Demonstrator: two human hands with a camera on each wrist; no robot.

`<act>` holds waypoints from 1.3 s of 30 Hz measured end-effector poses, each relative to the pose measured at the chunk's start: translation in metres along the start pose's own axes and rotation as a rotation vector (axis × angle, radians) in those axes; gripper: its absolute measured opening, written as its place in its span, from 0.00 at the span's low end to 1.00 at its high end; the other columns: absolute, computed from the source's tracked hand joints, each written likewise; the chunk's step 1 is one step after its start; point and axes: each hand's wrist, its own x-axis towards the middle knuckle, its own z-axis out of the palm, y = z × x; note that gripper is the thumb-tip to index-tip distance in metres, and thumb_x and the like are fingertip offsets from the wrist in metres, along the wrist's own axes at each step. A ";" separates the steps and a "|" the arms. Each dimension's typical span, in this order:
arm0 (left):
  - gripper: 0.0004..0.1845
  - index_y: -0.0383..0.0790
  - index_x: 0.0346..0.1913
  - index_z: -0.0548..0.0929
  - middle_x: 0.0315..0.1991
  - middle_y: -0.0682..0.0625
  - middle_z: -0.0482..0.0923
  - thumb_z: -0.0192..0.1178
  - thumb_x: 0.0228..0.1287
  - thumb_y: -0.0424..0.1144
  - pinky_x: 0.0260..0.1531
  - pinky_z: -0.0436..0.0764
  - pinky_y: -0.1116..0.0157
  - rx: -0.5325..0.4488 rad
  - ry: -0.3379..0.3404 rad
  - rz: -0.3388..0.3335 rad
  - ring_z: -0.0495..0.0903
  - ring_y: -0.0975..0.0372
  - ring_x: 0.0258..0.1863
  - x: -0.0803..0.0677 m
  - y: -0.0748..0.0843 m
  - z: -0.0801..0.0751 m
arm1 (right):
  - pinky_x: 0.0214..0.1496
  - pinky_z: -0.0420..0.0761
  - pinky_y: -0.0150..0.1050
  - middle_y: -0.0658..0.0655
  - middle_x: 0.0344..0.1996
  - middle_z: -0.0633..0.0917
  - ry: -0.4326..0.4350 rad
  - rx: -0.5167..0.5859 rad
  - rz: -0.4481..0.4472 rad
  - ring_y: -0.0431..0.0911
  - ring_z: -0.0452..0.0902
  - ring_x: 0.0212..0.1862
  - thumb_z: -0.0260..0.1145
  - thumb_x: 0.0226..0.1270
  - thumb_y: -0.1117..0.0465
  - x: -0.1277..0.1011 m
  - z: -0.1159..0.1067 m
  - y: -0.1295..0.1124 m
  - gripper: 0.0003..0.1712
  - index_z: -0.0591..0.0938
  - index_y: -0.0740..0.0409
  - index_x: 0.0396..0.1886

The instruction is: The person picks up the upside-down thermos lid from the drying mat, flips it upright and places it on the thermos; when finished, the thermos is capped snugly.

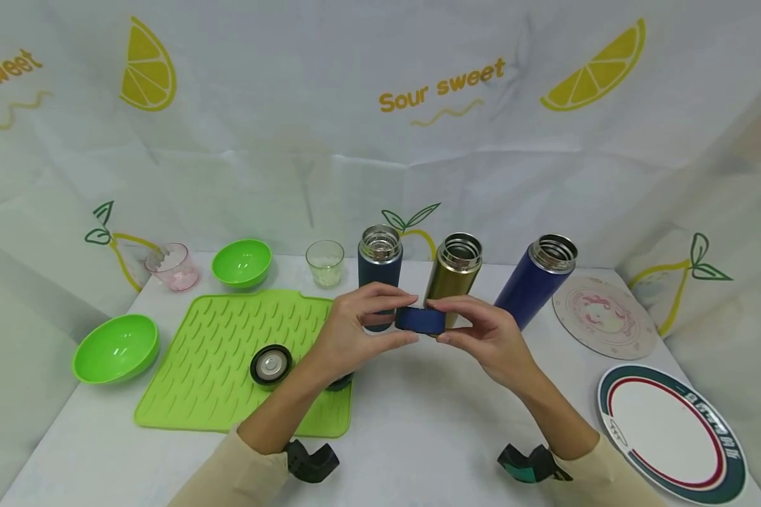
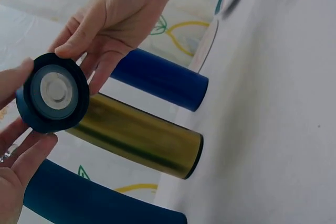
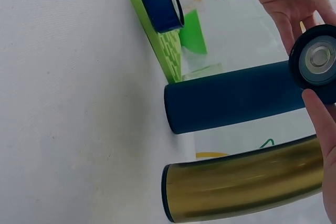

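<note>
Bowls come first on the left: a green bowl (image 1: pixel 115 348) beside the green mat (image 1: pixel 228 359), on which a black lid (image 1: pixel 270 365) lies. Further right, the left hand (image 1: pixel 349 331) and the right hand (image 1: pixel 482 334) meet above the table (image 1: pixel 418 422), each pinching the dark blue lid (image 1: pixel 421 320) between thumb and curled fingertips, one on each side. Behind it stand three open flasks: the teal flask (image 1: pixel 379 267), the gold flask (image 1: pixel 454 274) and the blue flask (image 1: pixel 535 282). A striped plate (image 1: pixel 672 433) lies at the far right.
</note>
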 end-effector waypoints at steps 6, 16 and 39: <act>0.22 0.40 0.55 0.88 0.53 0.48 0.83 0.77 0.55 0.37 0.47 0.88 0.67 -0.029 0.022 -0.062 0.84 0.56 0.55 0.000 0.000 0.002 | 0.52 0.88 0.35 0.45 0.59 0.85 -0.011 0.026 -0.036 0.38 0.83 0.61 0.70 0.56 0.82 0.001 0.000 -0.003 0.24 0.80 0.78 0.55; 0.19 0.41 0.48 0.91 0.54 0.49 0.82 0.80 0.51 0.37 0.50 0.88 0.65 -0.028 0.030 -0.082 0.84 0.57 0.55 -0.002 0.002 0.002 | 0.55 0.87 0.34 0.45 0.63 0.81 -0.012 0.001 -0.040 0.38 0.80 0.63 0.72 0.54 0.81 0.000 0.001 -0.002 0.25 0.84 0.70 0.54; 0.21 0.43 0.48 0.91 0.62 0.45 0.83 0.81 0.48 0.36 0.61 0.84 0.61 0.161 -0.034 0.102 0.83 0.54 0.63 -0.005 -0.003 0.003 | 0.50 0.88 0.34 0.41 0.62 0.83 -0.007 0.011 -0.010 0.36 0.82 0.61 0.74 0.49 0.83 -0.002 0.000 0.004 0.25 0.86 0.72 0.51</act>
